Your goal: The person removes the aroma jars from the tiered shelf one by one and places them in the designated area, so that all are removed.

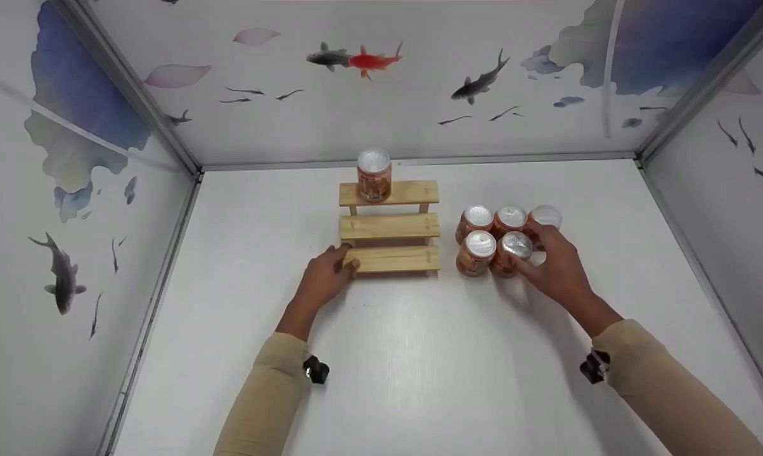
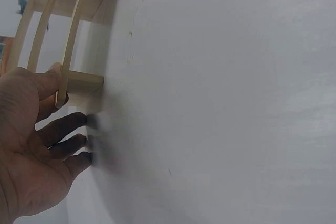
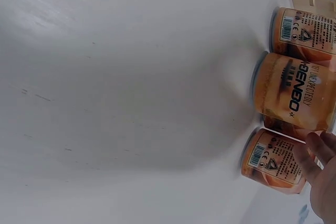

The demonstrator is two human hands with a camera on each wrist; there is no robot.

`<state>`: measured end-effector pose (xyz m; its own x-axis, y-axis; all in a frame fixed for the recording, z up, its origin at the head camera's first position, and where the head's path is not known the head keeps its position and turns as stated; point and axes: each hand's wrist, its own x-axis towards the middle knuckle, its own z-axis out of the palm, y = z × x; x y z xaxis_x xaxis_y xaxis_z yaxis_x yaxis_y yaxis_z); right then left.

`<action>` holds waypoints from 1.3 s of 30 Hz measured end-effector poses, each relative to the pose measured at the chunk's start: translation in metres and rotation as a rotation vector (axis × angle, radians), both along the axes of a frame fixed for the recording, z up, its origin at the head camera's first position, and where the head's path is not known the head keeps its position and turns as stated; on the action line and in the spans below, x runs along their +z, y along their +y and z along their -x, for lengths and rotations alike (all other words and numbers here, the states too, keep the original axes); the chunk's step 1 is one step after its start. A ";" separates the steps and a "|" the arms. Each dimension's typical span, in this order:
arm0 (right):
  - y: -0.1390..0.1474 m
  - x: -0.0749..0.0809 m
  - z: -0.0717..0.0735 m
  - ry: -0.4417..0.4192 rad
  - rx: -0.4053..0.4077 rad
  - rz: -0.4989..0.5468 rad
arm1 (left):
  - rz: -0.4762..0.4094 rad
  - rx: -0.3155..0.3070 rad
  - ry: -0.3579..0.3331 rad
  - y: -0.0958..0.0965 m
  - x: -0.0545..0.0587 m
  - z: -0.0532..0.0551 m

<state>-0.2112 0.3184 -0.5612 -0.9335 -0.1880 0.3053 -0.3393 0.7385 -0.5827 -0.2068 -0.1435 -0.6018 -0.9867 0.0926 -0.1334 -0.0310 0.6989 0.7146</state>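
My left hand (image 1: pixel 324 275) pinches the left end of the lowest step of a three-step wooden rack (image 1: pixel 391 258). In the left wrist view its thumb and forefinger hold the board (image 2: pixel 67 72), while the other fingers lie spread below. On the rack's top step stands an orange drink can (image 1: pixel 374 177) with a silvery lid. Over at the cluster of cans, my right hand (image 1: pixel 559 266) grips the front right can (image 1: pixel 505 259), thumb at its front and fingers toward its back. Those fingers partly cover the back right can (image 3: pixel 273 161).
Beside the gripped can stands the front left can (image 1: pixel 474 256); behind are two more, the back left can (image 1: pixel 476 216) and the back middle can (image 1: pixel 510 218). Walls with painted fish (image 1: pixel 480 82) enclose the white table (image 1: pixel 394 380) at the back and sides.
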 end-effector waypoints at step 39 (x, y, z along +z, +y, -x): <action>-0.065 0.042 0.037 0.047 0.046 -0.052 | 0.011 0.006 -0.012 0.001 -0.002 0.002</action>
